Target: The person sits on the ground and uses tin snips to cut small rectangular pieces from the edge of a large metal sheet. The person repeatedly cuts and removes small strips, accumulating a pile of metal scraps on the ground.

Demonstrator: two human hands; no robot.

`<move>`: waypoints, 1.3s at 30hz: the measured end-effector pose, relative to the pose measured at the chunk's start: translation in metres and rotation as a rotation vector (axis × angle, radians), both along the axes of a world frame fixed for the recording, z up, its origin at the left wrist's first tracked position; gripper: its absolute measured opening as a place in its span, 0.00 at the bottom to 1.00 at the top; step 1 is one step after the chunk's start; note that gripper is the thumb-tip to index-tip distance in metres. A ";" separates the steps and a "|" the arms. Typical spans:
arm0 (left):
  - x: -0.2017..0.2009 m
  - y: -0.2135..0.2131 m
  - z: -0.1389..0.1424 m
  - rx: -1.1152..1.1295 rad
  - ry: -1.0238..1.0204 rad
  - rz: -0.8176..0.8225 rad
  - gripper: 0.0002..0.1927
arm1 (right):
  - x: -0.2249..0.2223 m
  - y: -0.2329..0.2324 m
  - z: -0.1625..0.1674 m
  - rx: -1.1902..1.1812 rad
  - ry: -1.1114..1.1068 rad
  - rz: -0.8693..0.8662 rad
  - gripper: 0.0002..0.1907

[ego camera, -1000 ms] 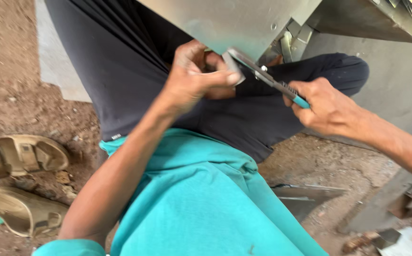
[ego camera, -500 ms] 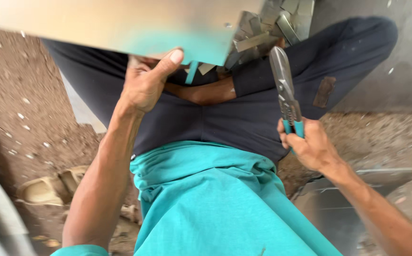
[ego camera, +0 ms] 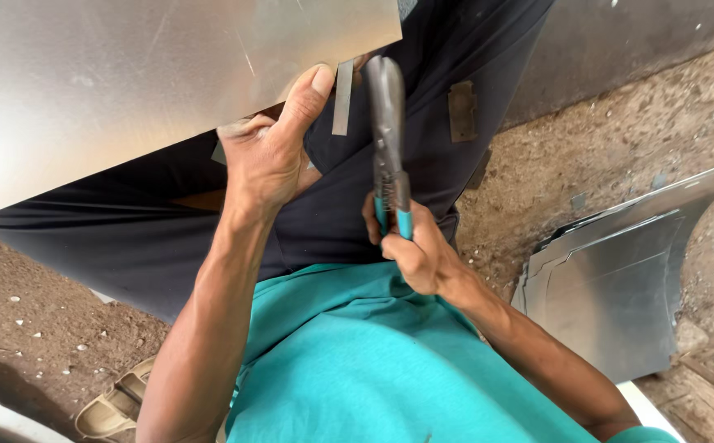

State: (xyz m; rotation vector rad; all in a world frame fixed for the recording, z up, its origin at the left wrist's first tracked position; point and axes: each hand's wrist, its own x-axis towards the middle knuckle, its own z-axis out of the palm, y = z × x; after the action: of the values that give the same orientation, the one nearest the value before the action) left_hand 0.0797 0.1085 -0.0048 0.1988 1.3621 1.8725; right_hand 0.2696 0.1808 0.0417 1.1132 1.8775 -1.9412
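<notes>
Gripping the lower edge of the metal sheet [ego camera: 127,90] with my left hand [ego camera: 267,156], thumb pressed up against its face, I am keeping it raised over my lap. My right hand [ego camera: 418,250] is closing around the teal handles of the tin snips [ego camera: 387,139], whose shut blades are pointing straight up toward that edge, just beside my left thumb.

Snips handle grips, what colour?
Teal grips on the snips, held in the right hand; seen from the head view.

1 large metal sheet [ego camera: 127,82], 1 tin snips [ego camera: 388,148], 1 sandal [ego camera: 115,406], 2 hands, a stack of cut sheets [ego camera: 611,287]
</notes>
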 end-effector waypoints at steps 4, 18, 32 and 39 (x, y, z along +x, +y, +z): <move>0.000 -0.001 0.004 0.021 -0.044 0.029 0.09 | 0.001 -0.001 -0.005 0.020 -0.005 -0.012 0.15; 0.003 -0.006 -0.014 -0.137 0.088 0.009 0.11 | 0.001 -0.006 -0.026 0.260 0.033 0.026 0.10; -0.021 -0.055 -0.017 -0.194 -0.030 0.103 0.18 | -0.006 0.028 0.021 0.012 -0.357 0.298 0.23; -0.022 -0.060 -0.013 -0.234 -0.043 0.084 0.19 | -0.037 0.028 0.019 0.167 -0.246 0.463 0.18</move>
State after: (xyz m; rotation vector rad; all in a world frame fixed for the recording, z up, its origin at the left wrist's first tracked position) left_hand 0.0573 0.0486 -0.0173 -0.0173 1.5665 1.7556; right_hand 0.2329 0.2086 0.0608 0.8155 1.9675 -1.3559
